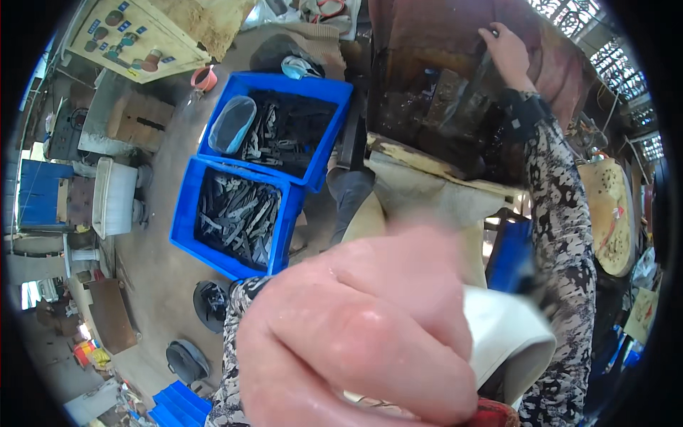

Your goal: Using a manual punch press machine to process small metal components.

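Note:
My left hand [356, 327] is very close to the camera, with its fingers curled into a closed shape. Whatever they may hold is hidden. A white curved sheet [509, 338] and a red edge [494, 413] show beside and below it. Farther off, my right hand [509, 57] reaches over a dark, wet-looking machine bed [441, 92], near a dull red cover [441, 28]. Its thumb and forefinger close on a small dark thing that I cannot make out. A black band [523, 117] circles that wrist, above a black-and-white patterned sleeve.
Two blue crates [188, 206] on the floor at left hold many dark and grey strips; a clear oval piece [233, 124] lies in the far one. A panel with several knobs [117, 35] stands at upper left, a white bin [116, 198] at left, and black buckets [186, 361] below.

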Demonstrator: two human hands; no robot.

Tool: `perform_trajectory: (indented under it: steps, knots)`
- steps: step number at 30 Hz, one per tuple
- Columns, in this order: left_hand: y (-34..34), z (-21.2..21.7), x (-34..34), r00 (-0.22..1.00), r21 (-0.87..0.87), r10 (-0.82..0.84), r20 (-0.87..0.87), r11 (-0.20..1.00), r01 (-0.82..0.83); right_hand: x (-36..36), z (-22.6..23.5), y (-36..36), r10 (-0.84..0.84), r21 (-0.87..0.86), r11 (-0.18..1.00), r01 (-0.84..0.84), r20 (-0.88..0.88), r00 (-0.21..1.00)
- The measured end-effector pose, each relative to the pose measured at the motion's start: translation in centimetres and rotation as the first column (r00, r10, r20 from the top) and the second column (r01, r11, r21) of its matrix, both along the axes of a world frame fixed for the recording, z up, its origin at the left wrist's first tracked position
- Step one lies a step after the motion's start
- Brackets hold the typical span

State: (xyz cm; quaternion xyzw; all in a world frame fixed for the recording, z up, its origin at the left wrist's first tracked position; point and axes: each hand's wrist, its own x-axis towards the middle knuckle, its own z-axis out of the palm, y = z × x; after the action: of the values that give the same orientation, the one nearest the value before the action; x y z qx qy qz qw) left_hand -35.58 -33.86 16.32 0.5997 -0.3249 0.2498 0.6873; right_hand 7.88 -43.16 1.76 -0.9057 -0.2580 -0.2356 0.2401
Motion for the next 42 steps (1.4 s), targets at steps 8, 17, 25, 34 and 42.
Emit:
perform_trajectory:
  steps: [8,17,25,34,42]
  knots:
    - [2.2,-1.3,2.0,0.996,-0.042,-0.089,-0.006,0.995,0.089,4.3,-1.0,-1.0,-0.065,-0.138,0.989,0.059,-0.040,0.997]
    - [7.0,-12.8,3.1,0.618,-0.068,0.590,-0.519,0.693,-0.718,5.1,-2.1,-1.1,-0.099,-0.195,0.977,0.084,-0.073,0.992]
    - [12.1,-24.6,-2.6,0.220,0.116,0.582,-0.783,0.485,-0.867,5.5,-1.0,-1.3,0.041,-0.270,0.962,-0.048,-0.029,0.999]
    - [9.8,-22.7,0.5,0.327,0.257,0.655,-0.681,0.632,-0.731,-8.7,1.2,-8.1,0.313,-0.122,0.942,-0.314,-0.022,0.949]
    - [2.4,-12.5,11.4,0.714,0.664,0.700,0.025,0.522,-0.535,-32.1,5.3,-15.2,0.441,0.122,0.896,-0.426,-0.146,0.886]
